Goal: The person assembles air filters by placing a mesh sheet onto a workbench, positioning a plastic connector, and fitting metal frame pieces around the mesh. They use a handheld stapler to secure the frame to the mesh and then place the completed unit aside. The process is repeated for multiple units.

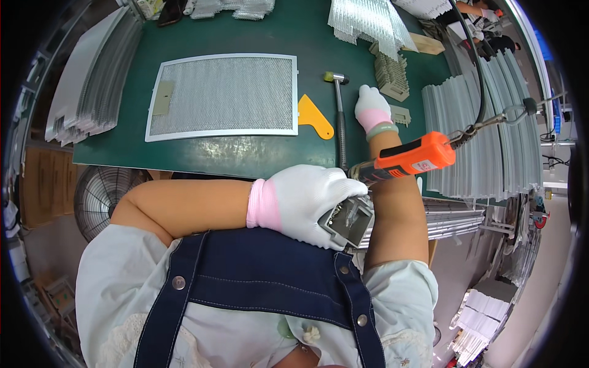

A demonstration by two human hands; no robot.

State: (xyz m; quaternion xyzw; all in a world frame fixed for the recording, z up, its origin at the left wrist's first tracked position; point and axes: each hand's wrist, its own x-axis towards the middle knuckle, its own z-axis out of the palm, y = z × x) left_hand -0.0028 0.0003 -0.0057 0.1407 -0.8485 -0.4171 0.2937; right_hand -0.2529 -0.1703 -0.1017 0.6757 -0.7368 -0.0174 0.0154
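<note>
My left hand (310, 202), in a white glove with a pink cuff, is in front of my body at the table's near edge. Its fingers wrap round a small grey box (354, 222) with small shiny metal pieces inside. Just beyond these fingers hangs an orange-and-black electric screwdriver (414, 157), its front end near my left fingertips. My right hand (372, 105), gloved the same way, is farther out over the table. Its fingers look curled; whatever they may hold is hidden. Beside it lie a notched beige piece (400, 115) and a stack of similar pieces (391, 76).
A framed metal mesh filter (224, 95) lies on the green table (202, 153). Right of it are a yellow scraper (314, 118) and a hammer (339, 116). Panel stacks stand at left (92, 80) and right (472, 135). A fan (101, 196) stands below.
</note>
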